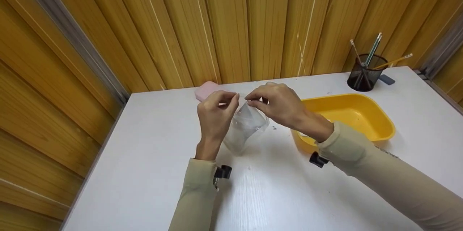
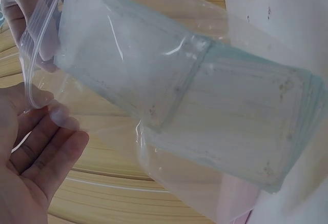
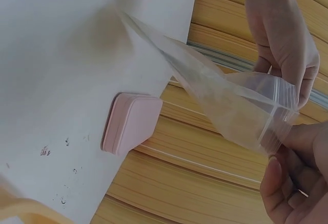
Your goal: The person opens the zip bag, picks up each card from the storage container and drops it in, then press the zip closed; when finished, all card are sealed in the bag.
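A clear zip bag (image 1: pixel 249 120) was held near the frame's centre.
Left hand (image 1: pixel 216 115) and right hand (image 1: pixel 282 103), slightly apart, each pinched its top edge; pale flat sheets (image 2: pixel 233 108) lay inside.

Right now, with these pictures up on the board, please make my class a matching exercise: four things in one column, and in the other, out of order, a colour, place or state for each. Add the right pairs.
Things
1. Plastic bag
2. Tub
3. Mesh cup
4. Case

Descriptions
A. Black, with pencils standing in it
B. Pink, near the far edge of the table
C. Clear, gripped at its zip end
D. Yellow, open at the top

Right pairs: 1-C, 2-D, 3-A, 4-B
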`<state>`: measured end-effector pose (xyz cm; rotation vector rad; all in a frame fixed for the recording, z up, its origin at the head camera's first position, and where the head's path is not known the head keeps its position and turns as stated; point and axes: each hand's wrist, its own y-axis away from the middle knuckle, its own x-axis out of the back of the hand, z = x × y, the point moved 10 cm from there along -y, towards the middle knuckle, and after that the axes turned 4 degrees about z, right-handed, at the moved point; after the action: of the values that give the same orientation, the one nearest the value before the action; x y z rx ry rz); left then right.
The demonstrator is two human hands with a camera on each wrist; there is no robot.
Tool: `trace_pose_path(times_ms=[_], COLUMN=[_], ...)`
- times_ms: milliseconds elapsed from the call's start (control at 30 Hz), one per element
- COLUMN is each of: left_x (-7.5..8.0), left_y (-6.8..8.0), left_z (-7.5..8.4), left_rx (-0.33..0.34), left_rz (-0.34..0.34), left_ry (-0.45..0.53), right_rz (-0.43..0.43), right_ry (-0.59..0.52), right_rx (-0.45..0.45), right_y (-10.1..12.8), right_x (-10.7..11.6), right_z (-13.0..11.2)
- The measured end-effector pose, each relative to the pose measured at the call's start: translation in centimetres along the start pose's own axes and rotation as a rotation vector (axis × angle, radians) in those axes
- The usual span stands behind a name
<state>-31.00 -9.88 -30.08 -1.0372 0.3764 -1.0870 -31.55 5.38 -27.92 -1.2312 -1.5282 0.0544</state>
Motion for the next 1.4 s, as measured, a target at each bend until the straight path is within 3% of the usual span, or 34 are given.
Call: trace_pose_path(times_ms=[267, 433, 733, 1000, 1400], left_x=[0.0, 0.0, 0.0, 0.1, 0.3], left_y=[0.1, 0.2, -0.1, 0.1, 0.1], left_z=[-0.2, -0.2, -0.1, -0.1, -0.1], left_rx=[0.017, 0.012, 0.027, 0.016, 0.007], left_rz=[-0.009, -0.006, -0.007, 0.01, 0.014], left_ry=[0.007, 0.014, 0.019, 0.026, 0.018], right_rz=[-0.016, -0.006, 0.076, 0.07, -0.029], right_ry=[0.047, 0.02, -0.093, -0.061, 0.017], right_rx=[0.07, 0.108, 0.133, 0.008, -0.22], right_y=[0.4, 0.5, 0.7, 2.0, 6.5], right_x=[-0.2, -0.1, 3.1, 4.9, 4.8], right_z=[-0.1, -0.2, 0.3, 3.9, 11.2])
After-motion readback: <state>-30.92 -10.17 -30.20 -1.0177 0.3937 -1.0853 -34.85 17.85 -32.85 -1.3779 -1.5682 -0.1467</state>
